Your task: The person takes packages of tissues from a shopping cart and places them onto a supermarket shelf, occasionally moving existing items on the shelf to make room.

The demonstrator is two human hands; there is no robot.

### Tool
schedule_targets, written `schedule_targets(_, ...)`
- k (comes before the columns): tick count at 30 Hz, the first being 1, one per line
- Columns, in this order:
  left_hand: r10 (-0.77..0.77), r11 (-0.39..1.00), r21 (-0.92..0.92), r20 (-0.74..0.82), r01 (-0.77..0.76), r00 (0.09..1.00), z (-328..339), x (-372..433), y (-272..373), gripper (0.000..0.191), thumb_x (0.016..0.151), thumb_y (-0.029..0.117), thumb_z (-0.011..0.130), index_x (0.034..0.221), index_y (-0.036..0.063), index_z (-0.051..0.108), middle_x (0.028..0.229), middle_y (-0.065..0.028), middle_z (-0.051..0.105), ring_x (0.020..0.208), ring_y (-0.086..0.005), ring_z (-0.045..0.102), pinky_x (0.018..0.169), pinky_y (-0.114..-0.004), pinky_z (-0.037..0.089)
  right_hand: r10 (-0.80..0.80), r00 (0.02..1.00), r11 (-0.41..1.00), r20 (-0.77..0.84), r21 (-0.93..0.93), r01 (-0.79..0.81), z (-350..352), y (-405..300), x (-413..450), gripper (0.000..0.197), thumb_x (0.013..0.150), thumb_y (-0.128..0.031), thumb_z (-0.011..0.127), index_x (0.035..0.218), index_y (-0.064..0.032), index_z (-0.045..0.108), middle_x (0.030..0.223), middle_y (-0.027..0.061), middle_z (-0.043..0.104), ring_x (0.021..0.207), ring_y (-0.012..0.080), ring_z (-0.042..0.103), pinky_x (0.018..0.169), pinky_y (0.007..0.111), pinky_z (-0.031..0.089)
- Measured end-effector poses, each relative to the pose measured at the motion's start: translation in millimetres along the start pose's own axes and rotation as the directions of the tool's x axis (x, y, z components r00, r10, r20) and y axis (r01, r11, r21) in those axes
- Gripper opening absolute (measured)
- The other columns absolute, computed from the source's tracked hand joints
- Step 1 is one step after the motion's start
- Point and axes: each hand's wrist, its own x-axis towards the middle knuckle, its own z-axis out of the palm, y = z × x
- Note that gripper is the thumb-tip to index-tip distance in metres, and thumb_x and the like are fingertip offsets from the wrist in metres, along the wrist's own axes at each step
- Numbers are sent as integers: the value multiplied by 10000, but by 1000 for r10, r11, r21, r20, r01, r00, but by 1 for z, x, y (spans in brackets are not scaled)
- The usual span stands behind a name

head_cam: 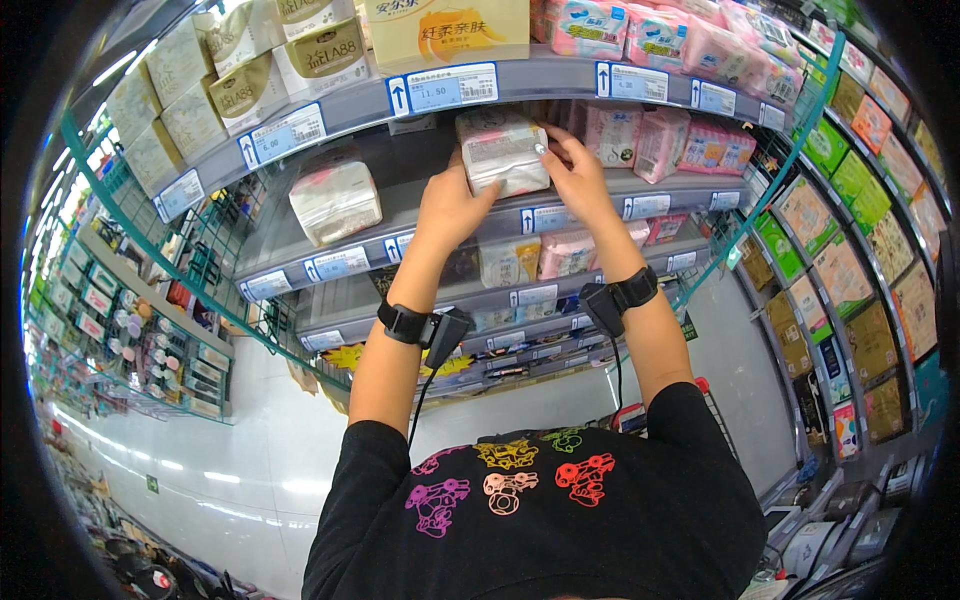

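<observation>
Between my two hands is a white plastic-wrapped package with pink marks [504, 154], at the front of a grey store shelf [427, 202]. My left hand [456, 199] grips its left side, the thumb across the lower front corner. On the right side, my right hand [576, 169] has its thumb against the front face and its fingers behind the upper edge. A similar white package [336, 201] stands alone further left on the same shelf. Pink packages [615, 135] stand to the right of my right hand. Part of the package's underside is hidden.
Above, a shelf holds white and gold tissue packs [322, 52], a large yellow box [450, 34] and pink packs [589, 28]. Its price-tag rail [544, 81] overhangs the packages. Green wire side panels [810, 142] flank the shelves. Lower shelves hold more packs [510, 261].
</observation>
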Motion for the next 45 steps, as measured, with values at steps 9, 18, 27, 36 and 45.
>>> schedule_targets(9,-73,997,-21,-14,73,997,4,2,5,422,772,309,591,1012,-37,554,749,-201,618,680,-333,605,620,-370,460,-7,1000,996,-31,-89,5,-4,15,8,371,809,-151,558,1147,-3,512,965,132,611,794,171,586,714,280,463)
schedule_targets(18,-89,995,45,-50,91,995,4,0,1,520,783,288,578,1182,-14,436,784,-205,617,719,-353,610,654,-379,470,-60,997,994,-43,-98,56,0,19,10,368,804,-180,573,1140,-33,542,970,141,580,789,194,590,695,291,469)
schedule_targets(27,-49,999,13,-44,49,998,1,-1,15,687,770,257,586,1350,139,237,933,-219,611,844,-372,607,713,-378,480,-115,992,967,-57,-235,99,-2,11,3,375,789,-206,579,1121,-34,554,996,188,578,820,276,583,719,321,459)
schedule_targets(36,-85,996,41,31,84,996,7,-1,17,724,719,255,589,1347,206,231,865,-168,613,763,-326,613,665,-375,479,21,996,960,85,-280,4,-8,6,2,527,782,-99,569,1283,-94,404,1129,119,559,916,179,571,776,287,452)
schedule_targets(45,-17,995,98,19,15,1000,6,-1,18,762,706,284,586,1361,213,205,701,-121,615,629,-284,615,597,-368,480,104,988,973,118,-219,-76,-9,0,2,350,908,-206,395,1249,-157,462,1072,102,600,966,201,575,835,301,432)
